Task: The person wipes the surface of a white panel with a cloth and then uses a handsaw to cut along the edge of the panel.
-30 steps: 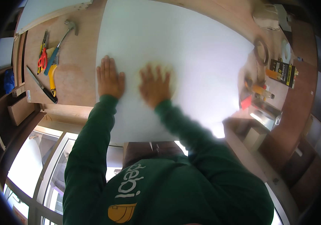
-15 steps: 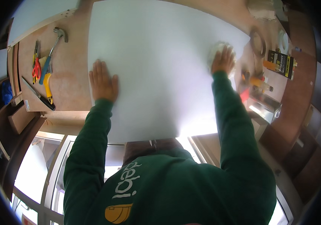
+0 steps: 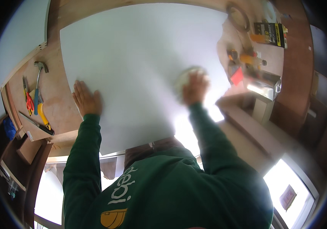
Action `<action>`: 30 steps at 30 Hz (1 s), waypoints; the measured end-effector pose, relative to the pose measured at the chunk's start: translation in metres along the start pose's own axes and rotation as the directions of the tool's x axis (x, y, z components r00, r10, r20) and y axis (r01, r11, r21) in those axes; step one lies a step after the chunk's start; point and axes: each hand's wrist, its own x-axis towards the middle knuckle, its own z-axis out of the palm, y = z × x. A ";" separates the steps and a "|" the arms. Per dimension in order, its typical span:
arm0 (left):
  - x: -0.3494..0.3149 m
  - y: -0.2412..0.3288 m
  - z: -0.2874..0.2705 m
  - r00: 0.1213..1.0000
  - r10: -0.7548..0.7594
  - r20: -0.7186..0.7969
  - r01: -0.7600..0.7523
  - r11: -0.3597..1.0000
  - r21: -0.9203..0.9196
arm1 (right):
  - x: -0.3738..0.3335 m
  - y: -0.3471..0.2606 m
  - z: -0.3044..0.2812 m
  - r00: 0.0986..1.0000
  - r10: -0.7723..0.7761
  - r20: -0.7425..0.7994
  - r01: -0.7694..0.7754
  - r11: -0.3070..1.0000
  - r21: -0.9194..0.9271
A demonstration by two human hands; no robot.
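Note:
A large, smooth white panel point(image 3: 125, 65) lies flat on the wooden workbench in front of me. My left hand point(image 3: 87, 100) rests palm down near the panel's left edge, fingers stretched out and nothing in it. Toward the right side of the panel, my right hand point(image 3: 196, 88) presses a whitish wadded cloth or pad point(image 3: 181, 86) onto the surface. Motion blurs that hand and the cloth, so the cloth's exact kind is unclear. Glare covers the panel's near right part.
Left of the panel lie a claw hammer point(image 3: 40, 67), red-handled scissors point(image 3: 30, 103), a yellow-handled tool point(image 3: 43, 116) and a dark-handled blade point(image 3: 45, 129). On the right are a tape roll point(image 3: 238, 17), a black and yellow box point(image 3: 273, 34), an orange bottle point(image 3: 252, 60) and a metal box point(image 3: 266, 84).
My right hand has slid the cloth across the panel toward my body. My left hand stays flat near the left edge. The whole view has turned and shifted.

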 end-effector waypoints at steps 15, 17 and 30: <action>0.000 0.000 0.002 0.999 0.034 0.008 -0.034 0.999 0.023 | 0.032 -0.028 0.006 0.997 -0.021 -0.079 0.026 0.998 0.065; 0.001 0.000 0.005 0.999 0.043 0.003 -0.043 0.999 0.019 | 0.094 -0.003 0.006 0.977 0.072 -0.201 -0.047 0.991 0.125; 0.005 0.002 -0.008 0.998 -0.022 0.066 0.024 0.999 -0.024 | 0.273 -0.122 -0.012 0.947 -0.195 -0.257 0.162 0.976 -0.146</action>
